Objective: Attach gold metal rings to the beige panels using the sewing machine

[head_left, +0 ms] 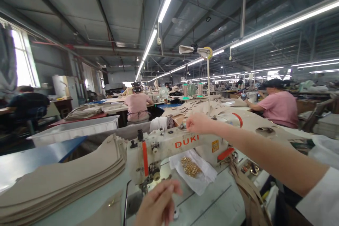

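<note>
A white sewing machine (169, 144) marked DUKI stands in front of me. My right hand (200, 123) reaches over its arm from the right, with fingers curled in near the fittings on top. Whatever those fingers hold is hidden. Low in front of the needle end is my left hand (160, 201), its fingers bent together and slightly blurred; I cannot make out anything in them. Small gold-coloured metal pieces (190, 167) lie on a white plastic bag (205, 176) on the machine bed. Left of the hand, a beige piece (103, 212) carries a small gold-coloured fitting.
Stacked beige cut pieces (66, 173) fill the left side. Beige straps (247, 187) hang at the right beside a tray of small parts (250, 167). Behind the machine rises a thread stand (208, 77). A white bin (76, 129) and people at work are farther back.
</note>
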### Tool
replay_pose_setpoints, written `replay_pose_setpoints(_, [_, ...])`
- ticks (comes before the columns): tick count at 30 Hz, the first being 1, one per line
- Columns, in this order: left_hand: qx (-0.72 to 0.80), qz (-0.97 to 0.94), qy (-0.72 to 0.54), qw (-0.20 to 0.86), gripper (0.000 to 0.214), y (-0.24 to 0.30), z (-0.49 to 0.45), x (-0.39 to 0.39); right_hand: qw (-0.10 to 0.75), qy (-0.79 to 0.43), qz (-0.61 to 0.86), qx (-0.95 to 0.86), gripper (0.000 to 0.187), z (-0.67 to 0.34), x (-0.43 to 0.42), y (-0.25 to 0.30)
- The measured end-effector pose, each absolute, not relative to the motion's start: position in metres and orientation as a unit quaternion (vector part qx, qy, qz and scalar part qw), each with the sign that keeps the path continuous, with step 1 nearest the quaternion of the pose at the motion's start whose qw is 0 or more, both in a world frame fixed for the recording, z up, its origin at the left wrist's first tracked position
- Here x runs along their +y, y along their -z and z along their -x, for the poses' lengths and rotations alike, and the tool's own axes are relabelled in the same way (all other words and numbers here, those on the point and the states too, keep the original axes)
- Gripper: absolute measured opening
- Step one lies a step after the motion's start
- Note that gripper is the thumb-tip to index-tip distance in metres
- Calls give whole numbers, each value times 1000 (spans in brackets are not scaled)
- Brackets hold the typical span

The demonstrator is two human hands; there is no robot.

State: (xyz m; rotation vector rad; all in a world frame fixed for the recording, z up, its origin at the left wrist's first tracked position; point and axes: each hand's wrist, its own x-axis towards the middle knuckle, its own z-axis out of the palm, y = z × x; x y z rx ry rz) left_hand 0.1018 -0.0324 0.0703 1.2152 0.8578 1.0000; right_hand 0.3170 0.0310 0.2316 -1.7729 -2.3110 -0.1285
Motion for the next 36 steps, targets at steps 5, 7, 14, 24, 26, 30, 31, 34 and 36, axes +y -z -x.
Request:
replay_pose_setpoints(5, [295, -374, -458, 751, 11, -137, -160, 2, 97, 111, 555, -818, 18, -294, -24, -188])
replay_pose_setpoints(7, [269, -364, -451, 769, 12, -145, -168, 7, 111, 125, 509, -844, 17, -294, -42, -173])
replay_pose_setpoints(14, [287, -374, -472, 745, 17, -129, -155, -1, 288, -3, 487, -825, 14, -319, -4, -200])
replay_pose_setpoints(24, [341, -492, -458, 657, 47, -120, -128, -13, 240, -61, 527, -813, 27, -330, 85, -213])
replay_pose_setpoints(26, [352, -497, -451, 652, 47, -122, -129, -15, 236, -71, 517, -820, 27, -331, 84, -214])
replay_pose_setpoints(30, [352, -494, -451, 654, 44, -122, -136, -16, 230, -90, 507, -826, 23, -334, 82, -218])
replay_pose_setpoints(31, [349, -493, -455, 655, 42, -120, -137, -15, 232, -91, 509, -824, 22, -335, 82, -218])
replay_pose_setpoints(34, [337, -488, -466, 656, 42, -117, -135, -11, 253, -83, 531, -805, 23, -335, 79, -217])
replay_pose_setpoints(36, [334, -485, -469, 659, 44, -116, -132, -8, 277, -73, 546, -787, 24, -334, 77, -215])
